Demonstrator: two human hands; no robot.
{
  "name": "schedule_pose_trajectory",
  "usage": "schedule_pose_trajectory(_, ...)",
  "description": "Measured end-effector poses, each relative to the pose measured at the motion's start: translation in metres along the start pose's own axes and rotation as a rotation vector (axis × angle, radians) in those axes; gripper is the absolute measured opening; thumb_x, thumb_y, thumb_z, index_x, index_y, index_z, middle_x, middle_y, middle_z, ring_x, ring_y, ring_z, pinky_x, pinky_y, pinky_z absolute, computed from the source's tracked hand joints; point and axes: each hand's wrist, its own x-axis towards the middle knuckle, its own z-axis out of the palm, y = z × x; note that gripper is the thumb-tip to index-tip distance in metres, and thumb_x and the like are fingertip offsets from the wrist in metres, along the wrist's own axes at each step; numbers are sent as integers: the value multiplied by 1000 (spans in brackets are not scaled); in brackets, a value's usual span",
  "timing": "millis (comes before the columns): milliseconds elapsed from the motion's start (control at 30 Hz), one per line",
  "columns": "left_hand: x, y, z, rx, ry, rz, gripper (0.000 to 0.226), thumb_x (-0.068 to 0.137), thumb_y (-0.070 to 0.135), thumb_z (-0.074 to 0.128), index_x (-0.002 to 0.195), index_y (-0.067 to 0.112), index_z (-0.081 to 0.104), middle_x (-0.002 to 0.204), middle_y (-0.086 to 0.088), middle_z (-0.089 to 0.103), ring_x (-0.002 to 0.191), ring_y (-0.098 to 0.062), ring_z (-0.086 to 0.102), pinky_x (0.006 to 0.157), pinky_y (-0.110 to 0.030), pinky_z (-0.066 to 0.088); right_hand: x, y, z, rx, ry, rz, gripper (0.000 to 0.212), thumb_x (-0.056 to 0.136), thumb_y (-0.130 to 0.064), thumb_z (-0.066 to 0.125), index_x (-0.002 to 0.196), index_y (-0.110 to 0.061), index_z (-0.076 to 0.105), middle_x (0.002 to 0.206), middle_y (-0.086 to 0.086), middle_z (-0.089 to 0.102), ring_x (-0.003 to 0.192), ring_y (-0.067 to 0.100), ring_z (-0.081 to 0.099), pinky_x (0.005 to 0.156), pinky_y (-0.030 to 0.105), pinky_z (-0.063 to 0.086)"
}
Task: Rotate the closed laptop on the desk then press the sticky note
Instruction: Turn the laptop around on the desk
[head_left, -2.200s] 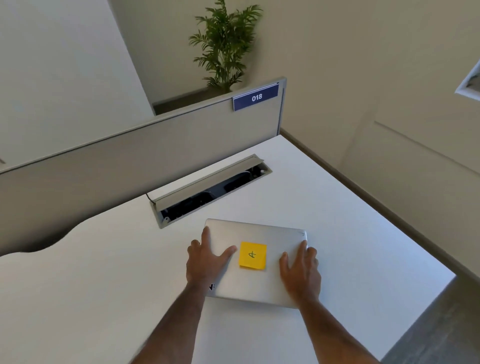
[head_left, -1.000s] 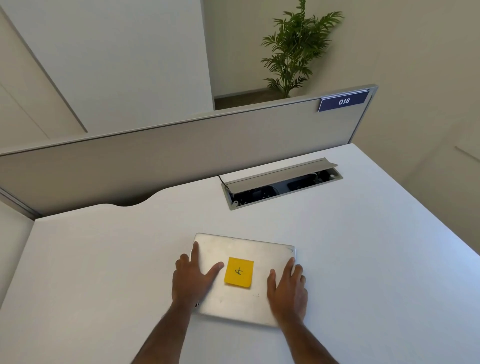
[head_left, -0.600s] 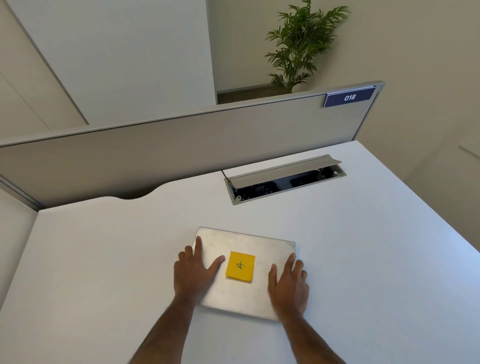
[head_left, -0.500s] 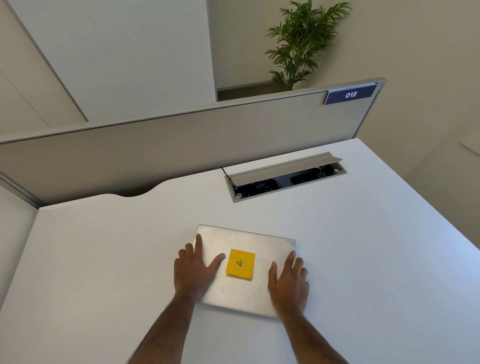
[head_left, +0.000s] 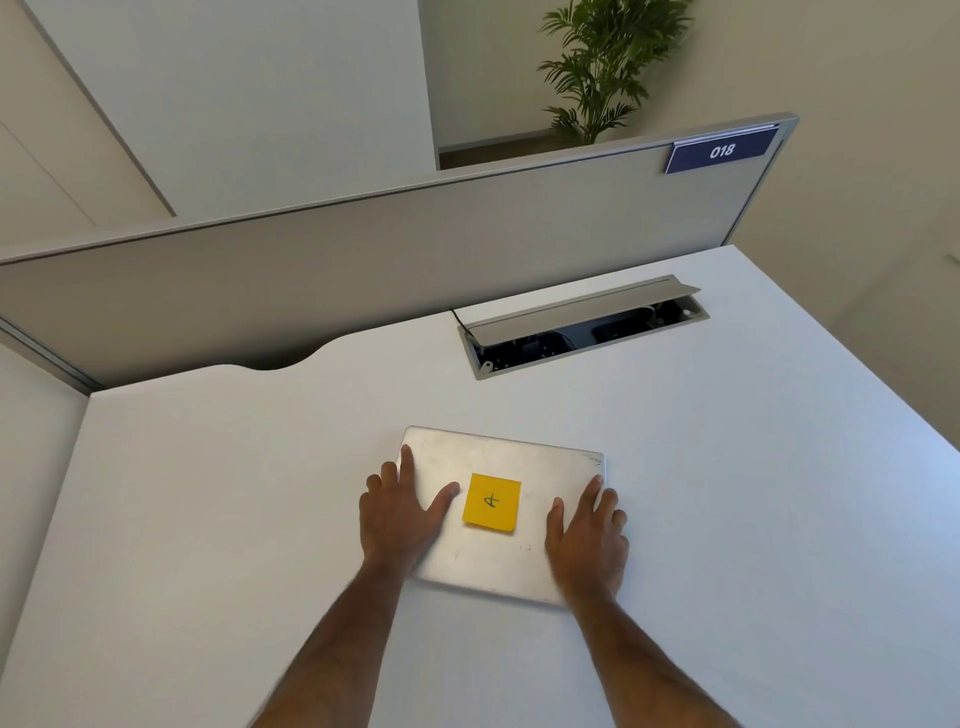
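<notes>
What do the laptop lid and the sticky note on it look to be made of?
Laptop: likely brushed metal, perhaps aluminium; matte silver-grey with a soft sheen and small scuffs. Sticky note: paper, matte yellow-orange, thin and flat with a handwritten pen mark.

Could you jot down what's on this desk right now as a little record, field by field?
surface: white desk
main object: closed silver laptop, lying flat, slightly askew
on the lid: square yellow sticky note with a dark handwritten mark
left hand: flat on the lid's left edge, thumb pointing at the note, not touching it
right hand: flat on the lid's right edge
behind laptop: open grey cable tray set in the desk
backdrop: grey partition with blue 018 sign; green potted plant
</notes>
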Motion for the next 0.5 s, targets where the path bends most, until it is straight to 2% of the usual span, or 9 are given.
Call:
schedule_pose_trajectory(200,0,1,1,21,-5,2,101,84,89,24,156,18,28,119,-6,52,102,-28,51,85,-42,47,1,1,1,-3,6,-6,70,97,-48,46,147,0,37,124,16,50,93,33,53,65,41,52)
schedule_pose_trajectory(300,-3,0,3,78,8,4,98,86,87,25,155,17,33,116,-8,52,101,-28,51,84,-41,43,2,3,2,-10,18,-11,69,96,-49,46,144,0,39,122,15,52,93,33,54,70,42,50)
schedule_pose_trajectory(367,-5,-2,4,113,35,18,97,87,86,25,153,16,37,115,-9,53,98,-29,51,83,-42,43,4,4,2,2,41,-22,69,95,-48,47,143,1,40,128,18,52,97,35,55,76,44,50)
schedule_pose_trajectory(433,-7,-4,5,122,60,50,98,86,86,24,154,15,36,127,-12,52,104,-31,52,87,-45,44,5,5,2,6,72,-38,71,96,-47,47,145,3,37,143,21,46,110,38,53,86,47,49)
schedule_pose_trajectory(500,-8,-6,6,112,61,89,99,87,86,26,158,16,28,151,-17,42,124,-37,48,101,-50,42,6,7,0,-1,95,-71,75,97,-48,42,150,4,29,156,23,34,128,39,46,99,49,45)
